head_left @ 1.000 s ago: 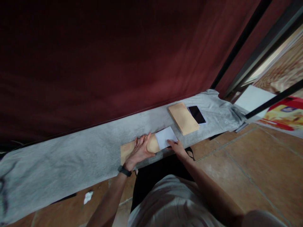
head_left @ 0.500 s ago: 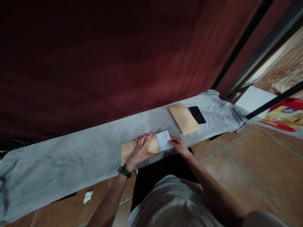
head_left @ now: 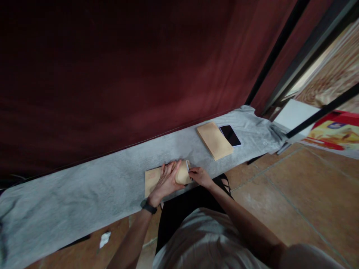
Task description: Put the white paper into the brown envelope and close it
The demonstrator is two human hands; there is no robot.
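Note:
A tan paper envelope (head_left: pixel 151 181) lies on the grey cloth close to my body. My left hand (head_left: pixel 167 182), with a dark watch at its wrist, spans the envelope and grips it, thumb along the near edge and fingers over the far one. At the envelope's right end, its mouth bulges open. Only a thin edge of white paper (head_left: pixel 187 165) sticks out there; the rest is hidden inside. The fingers of my right hand (head_left: pixel 201 176) are closed at that edge, pinching the paper.
A stack of tan envelopes (head_left: pixel 214 141) lies to the right, with a dark-screened phone (head_left: pixel 230 135) beside it. Grey cloth (head_left: pixel 92 186) covers the long narrow bench. Behind it hangs a dark red curtain (head_left: pixel 157 74). Crumpled white tissue (head_left: pixel 104 239) lies on the tiled floor.
My right hand has moved left, pushing the white paper into the envelope until just its edge shows. My left hand keeps its grip on the envelope. The view has shifted slightly.

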